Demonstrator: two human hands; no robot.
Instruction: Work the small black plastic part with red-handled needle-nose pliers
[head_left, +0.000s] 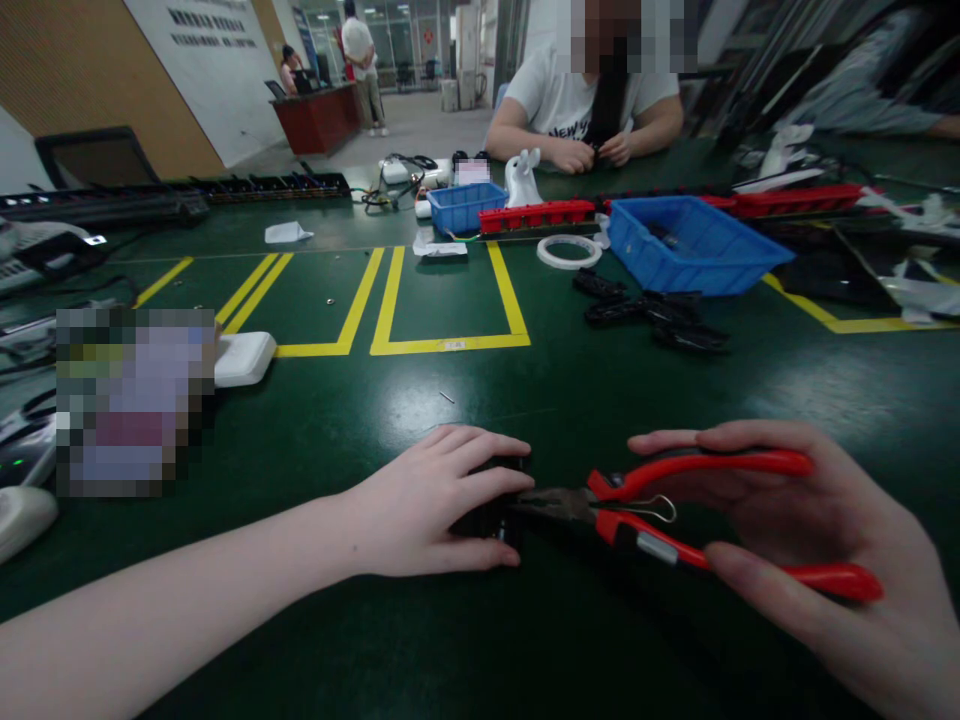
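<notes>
My left hand [442, 500] lies over a small black part [487, 515] on the green table, its fingers bent around it; much of the part is hidden beneath the hand. In my right hand [840, 530] are pliers [652, 500] with red handles, which are spread apart with a spring between them. The pliers' dark jaws point left and reach the black part beside my left fingertips. Whether the jaws grip anything is too small to tell. A thin metal pin [447, 397] lies on the table beyond my left hand.
Black bundles [660, 315] lie before a blue bin [690, 250], near a tape roll [568, 252]. A smaller blue bin [466, 208] stands further back. At left are a blurred-out phone [139, 400] and a white block [245, 360]. A person [585, 110] sits across the table.
</notes>
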